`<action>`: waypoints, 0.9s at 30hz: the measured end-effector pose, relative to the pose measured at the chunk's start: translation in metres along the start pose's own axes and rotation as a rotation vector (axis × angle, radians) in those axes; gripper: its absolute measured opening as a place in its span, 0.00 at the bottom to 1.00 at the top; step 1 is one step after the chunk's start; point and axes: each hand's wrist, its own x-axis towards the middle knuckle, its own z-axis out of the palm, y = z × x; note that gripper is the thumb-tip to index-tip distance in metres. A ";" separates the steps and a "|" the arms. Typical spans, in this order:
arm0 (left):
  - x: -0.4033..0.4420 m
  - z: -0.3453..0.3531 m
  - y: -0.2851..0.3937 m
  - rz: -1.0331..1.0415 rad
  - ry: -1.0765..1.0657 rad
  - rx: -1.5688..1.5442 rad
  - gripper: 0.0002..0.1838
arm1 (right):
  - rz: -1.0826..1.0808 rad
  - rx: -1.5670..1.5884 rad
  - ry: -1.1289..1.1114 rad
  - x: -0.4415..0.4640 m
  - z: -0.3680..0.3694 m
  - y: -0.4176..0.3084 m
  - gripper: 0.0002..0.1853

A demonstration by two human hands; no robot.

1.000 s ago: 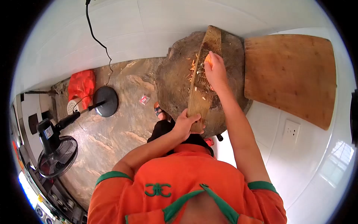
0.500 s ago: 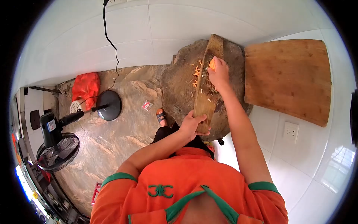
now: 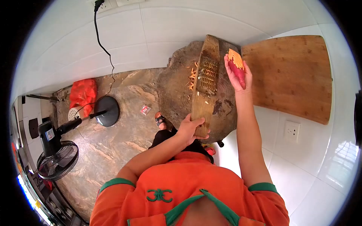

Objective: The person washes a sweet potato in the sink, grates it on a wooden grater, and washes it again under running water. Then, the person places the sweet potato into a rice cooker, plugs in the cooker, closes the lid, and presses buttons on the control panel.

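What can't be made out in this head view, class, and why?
Head view: the underside of the red-skinned root is hidden by the right hand.
Head view: the left hand covers part of the grater board.
Head view: the top edge cuts off the upper wall socket.
Head view: print on the floor packet is too small to read.

No lettering is legible: the green emblem (image 3: 159, 195) on the orange shirt (image 3: 200, 177) shows C-like curves flanking a central motif, while the white label (image 3: 49, 134) on the black fan (image 3: 58, 160) and the red-and-white packet (image 3: 145, 109) are too small to read.
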 end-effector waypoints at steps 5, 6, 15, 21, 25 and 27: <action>0.001 -0.001 0.001 -0.019 0.011 -0.003 0.20 | -0.047 -0.479 0.114 -0.004 -0.008 0.011 0.26; 0.001 0.001 0.002 -0.025 0.014 0.001 0.21 | -0.090 -0.697 0.142 -0.006 -0.002 0.017 0.25; -0.001 0.004 0.006 -0.046 0.027 0.002 0.21 | -0.308 -2.000 0.316 -0.015 -0.010 0.056 0.26; -0.002 0.007 0.007 -0.054 0.048 0.024 0.21 | -0.282 -2.280 0.187 -0.014 0.001 0.059 0.27; 0.003 0.002 0.003 -0.057 0.043 0.040 0.22 | -0.275 -2.465 0.131 -0.020 0.003 0.067 0.29; 0.002 0.003 0.003 -0.054 0.050 0.034 0.22 | -0.270 -2.535 0.048 -0.040 0.011 0.079 0.29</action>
